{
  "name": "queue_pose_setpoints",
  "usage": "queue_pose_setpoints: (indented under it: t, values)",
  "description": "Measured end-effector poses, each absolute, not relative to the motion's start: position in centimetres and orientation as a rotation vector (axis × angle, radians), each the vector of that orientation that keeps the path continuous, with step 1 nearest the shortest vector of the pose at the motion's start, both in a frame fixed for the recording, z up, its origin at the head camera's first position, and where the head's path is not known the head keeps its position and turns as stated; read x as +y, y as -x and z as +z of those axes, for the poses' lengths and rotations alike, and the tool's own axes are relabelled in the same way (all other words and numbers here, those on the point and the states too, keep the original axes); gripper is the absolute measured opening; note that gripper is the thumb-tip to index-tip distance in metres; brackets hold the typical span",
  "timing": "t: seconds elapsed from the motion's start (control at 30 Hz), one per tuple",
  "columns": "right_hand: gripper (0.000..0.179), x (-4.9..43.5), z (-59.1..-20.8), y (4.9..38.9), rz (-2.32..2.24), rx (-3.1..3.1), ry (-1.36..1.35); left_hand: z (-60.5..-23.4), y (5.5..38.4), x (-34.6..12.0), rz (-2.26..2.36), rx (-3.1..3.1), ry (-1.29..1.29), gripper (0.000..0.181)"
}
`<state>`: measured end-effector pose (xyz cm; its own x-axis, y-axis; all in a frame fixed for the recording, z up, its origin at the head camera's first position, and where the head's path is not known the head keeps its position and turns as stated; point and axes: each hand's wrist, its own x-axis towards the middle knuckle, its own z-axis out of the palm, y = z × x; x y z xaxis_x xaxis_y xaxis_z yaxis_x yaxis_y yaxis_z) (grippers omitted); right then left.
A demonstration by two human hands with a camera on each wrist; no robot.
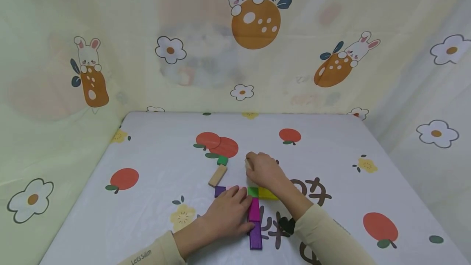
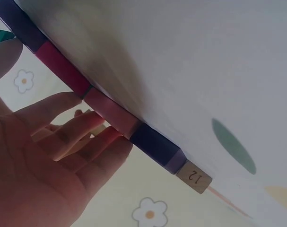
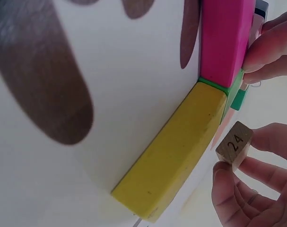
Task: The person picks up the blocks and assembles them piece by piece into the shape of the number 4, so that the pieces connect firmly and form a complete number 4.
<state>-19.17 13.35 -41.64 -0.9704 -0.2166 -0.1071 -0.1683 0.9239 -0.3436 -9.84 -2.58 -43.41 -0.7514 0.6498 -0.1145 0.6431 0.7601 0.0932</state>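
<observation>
My right hand (image 1: 265,170) pinches a plain wooden block (image 3: 235,144) marked 24 between thumb and fingers, just beyond the row of blocks. My left hand (image 1: 228,212) lies over the row, its fairly straight fingertips touching the pale pink block (image 2: 112,112). Its thumb is at the near purple block (image 1: 255,235). From there the line runs through a magenta block (image 1: 254,209) to a green block (image 1: 253,192), with a yellow block (image 3: 174,151) branching right. Leftward, the pink block meets a dark purple block (image 1: 220,192). Part of the row is hidden under the left hand.
Beyond the dark purple block, a plain wooden block (image 1: 218,176) lies at a slant, with a small green block (image 1: 222,160) at its far end. The white tablecloth (image 1: 154,154) has printed fruit and lettering. A patterned curtain (image 1: 198,72) stands behind the table.
</observation>
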Motion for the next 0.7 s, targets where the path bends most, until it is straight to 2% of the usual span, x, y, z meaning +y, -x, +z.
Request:
queue_pose_setpoints:
  t: [0.7]
  values:
    - [0.047,13.1,-42.9,18.8,-0.469,2.932,0.246,-43.4,9.8,-2.6,0.069,2.816,-1.056,0.072]
